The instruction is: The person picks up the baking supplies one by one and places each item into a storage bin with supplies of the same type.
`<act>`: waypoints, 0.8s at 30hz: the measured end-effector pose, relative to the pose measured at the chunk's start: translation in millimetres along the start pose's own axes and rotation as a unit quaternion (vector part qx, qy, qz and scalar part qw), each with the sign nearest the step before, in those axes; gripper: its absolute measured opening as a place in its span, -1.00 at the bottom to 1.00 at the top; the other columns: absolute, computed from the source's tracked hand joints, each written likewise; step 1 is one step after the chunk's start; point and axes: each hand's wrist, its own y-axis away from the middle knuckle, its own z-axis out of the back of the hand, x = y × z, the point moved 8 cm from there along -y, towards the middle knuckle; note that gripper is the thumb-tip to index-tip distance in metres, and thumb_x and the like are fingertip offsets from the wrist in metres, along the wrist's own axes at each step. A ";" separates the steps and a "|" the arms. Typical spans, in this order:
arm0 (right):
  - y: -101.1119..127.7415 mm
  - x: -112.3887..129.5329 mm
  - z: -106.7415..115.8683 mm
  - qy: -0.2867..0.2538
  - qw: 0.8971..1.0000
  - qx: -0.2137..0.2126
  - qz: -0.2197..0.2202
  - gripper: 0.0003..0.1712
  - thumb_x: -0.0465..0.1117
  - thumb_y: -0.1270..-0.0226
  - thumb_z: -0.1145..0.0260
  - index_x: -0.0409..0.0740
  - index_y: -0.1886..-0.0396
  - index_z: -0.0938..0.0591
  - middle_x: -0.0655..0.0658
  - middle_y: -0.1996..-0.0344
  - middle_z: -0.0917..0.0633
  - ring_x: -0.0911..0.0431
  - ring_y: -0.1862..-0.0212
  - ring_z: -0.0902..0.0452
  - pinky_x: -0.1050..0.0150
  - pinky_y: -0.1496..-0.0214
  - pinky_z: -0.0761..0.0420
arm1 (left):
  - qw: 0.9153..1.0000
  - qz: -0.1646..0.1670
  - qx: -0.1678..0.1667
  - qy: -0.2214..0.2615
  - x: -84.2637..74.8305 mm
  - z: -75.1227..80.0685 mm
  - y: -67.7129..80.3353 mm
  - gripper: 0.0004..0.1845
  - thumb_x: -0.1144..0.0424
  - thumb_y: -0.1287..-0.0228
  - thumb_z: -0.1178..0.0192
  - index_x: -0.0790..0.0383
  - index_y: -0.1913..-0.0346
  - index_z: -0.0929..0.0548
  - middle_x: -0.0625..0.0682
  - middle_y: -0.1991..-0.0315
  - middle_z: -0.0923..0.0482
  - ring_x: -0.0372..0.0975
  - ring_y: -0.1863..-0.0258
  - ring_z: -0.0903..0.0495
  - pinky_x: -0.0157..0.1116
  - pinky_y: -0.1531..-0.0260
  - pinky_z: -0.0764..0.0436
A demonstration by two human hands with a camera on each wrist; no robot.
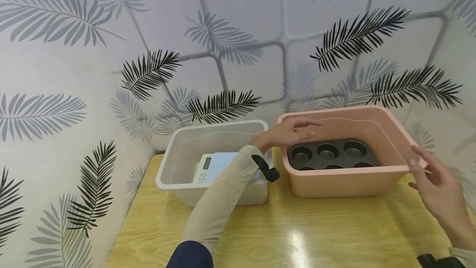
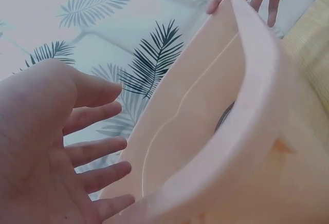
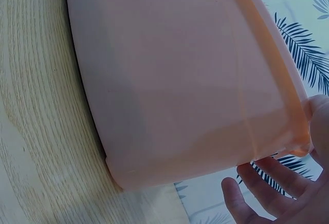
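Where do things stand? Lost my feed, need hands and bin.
Left hand open at pink bin left rim. Right hand open at right rim. Muffin tray inside. White bin close beside.

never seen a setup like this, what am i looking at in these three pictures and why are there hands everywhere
No machine here: a person works with two bare hands and wears three cameras. The wide picture comes from a camera on the head, looking down at a wooden table. The other two come from cameras on each wrist, so they show close, odd angles.

On the table stand a pink bin and a white bin. A dark muffin tray lies in the pink one, and a white scale-like device lies in the white one.

The left hand hovers open at the pink bin's left rim. The right hand is open at its right rim, thumb about touching the edge. Neither grips anything.
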 end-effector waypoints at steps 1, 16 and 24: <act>-0.4 0.0 0.3 0.001 1.000 0.000 -0.001 -0.38 -0.05 -0.75 -0.19 0.22 -0.70 -0.41 0.59 0.09 -0.47 0.82 0.13 -0.44 0.67 0.30 -0.63 | 1.000 -0.004 0.000 0.007 -0.2 0.4 0.9 -0.51 0.24 -0.69 -0.14 0.28 -0.55 -0.54 0.16 -0.62 -0.46 -0.03 -0.64 -0.42 -0.28 -0.62 -0.40; -9.6 -3.1 -4.3 0.006 1.000 0.012 -0.012 -0.36 -0.01 -0.75 -0.18 0.29 -0.72 -0.37 0.57 0.11 -0.46 0.83 0.14 -0.39 0.67 0.31 -0.61 | 0.994 -0.013 -0.047 0.100 -4.6 11.8 13.7 -0.51 0.38 -0.65 -0.16 0.36 -0.53 -0.52 0.30 -0.50 -0.56 0.17 -0.49 -0.58 -0.41 -0.39 -0.58; -14.4 -6.4 -3.5 0.023 0.999 0.021 0.010 -0.36 -0.03 -0.79 -0.11 0.24 -0.75 -0.31 0.34 -0.09 -0.50 0.80 0.07 -0.34 0.73 0.27 -0.55 | 0.992 -0.037 -0.069 0.096 -15.4 18.0 28.8 -0.53 0.37 -0.65 -0.15 0.35 -0.52 -0.54 0.30 -0.42 -0.62 0.11 -0.42 -0.64 -0.34 -0.39 -0.60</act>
